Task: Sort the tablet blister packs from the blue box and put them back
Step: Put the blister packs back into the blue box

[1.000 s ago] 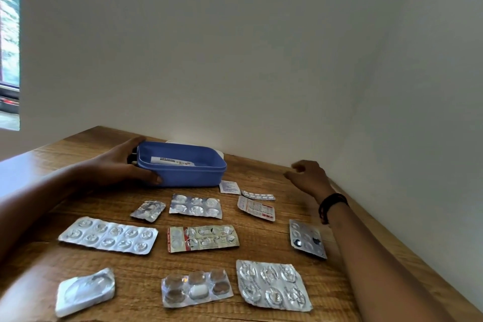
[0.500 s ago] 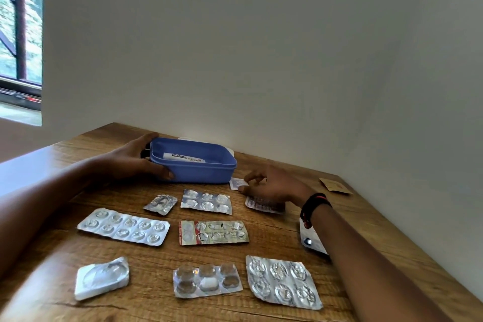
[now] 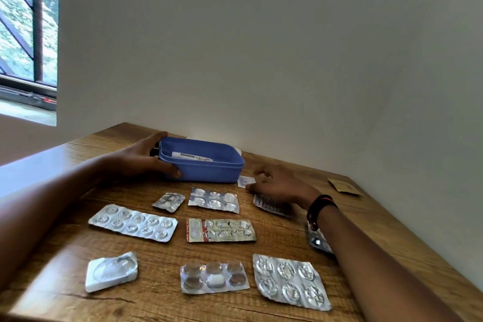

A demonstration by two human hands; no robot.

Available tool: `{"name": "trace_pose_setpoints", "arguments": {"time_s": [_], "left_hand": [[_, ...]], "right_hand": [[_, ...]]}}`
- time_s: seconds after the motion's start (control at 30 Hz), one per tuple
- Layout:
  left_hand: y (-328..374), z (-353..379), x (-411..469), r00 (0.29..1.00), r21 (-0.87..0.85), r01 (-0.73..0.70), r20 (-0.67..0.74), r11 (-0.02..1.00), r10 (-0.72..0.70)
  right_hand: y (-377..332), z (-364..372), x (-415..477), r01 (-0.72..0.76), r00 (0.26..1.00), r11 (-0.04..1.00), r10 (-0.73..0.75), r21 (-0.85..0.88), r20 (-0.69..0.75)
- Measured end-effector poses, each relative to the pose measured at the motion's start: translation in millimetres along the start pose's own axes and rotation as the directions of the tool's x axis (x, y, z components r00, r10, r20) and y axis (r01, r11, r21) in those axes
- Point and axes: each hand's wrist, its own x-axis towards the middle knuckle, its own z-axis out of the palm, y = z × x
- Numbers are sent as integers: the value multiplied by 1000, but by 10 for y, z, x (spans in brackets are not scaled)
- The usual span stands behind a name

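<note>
The blue box [image 3: 209, 174] stands at the back of the wooden table [image 3: 366, 219] with a white tube [image 3: 194, 157] inside. My left hand [image 3: 141, 157] grips the box's left end. My right hand [image 3: 279, 185] hovers low just right of the box, fingers spread, the thumb tip touching a small white sachet [image 3: 245, 180]. It covers most of a printed blister pack [image 3: 271, 206]. Laid out in rows in front are several packs: a ten-pocket silver strip [image 3: 133, 222], a six-pocket pack [image 3: 213, 200], a red-edged strip [image 3: 220, 230] and a large silver pack [image 3: 290, 281].
A brown sachet [image 3: 345, 187] lies near the back right corner. A dark-backed pack [image 3: 317, 242] sits partly under my right forearm. White walls close in behind and on the right. A window [image 3: 26, 34] is at the far left.
My right hand came from the right side of the table leftwards and down onto the small packs beside the box. My left hand has stayed on the box. The view shifted slightly.
</note>
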Motion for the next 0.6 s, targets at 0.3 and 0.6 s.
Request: {"name": "trace_pose_setpoints", "arguments": {"time_s": [0.3,0.6], "left_hand": [[14,19,9,1000,-13,-6,-6,1000,6],[3,21,14,1000,-13,-13,-14,1000,13]], "right_hand": [[11,5,-31,22,999,1000,-22,2,-24],[-11,-43,-50,-44,998,995,48,95,-38]]}}
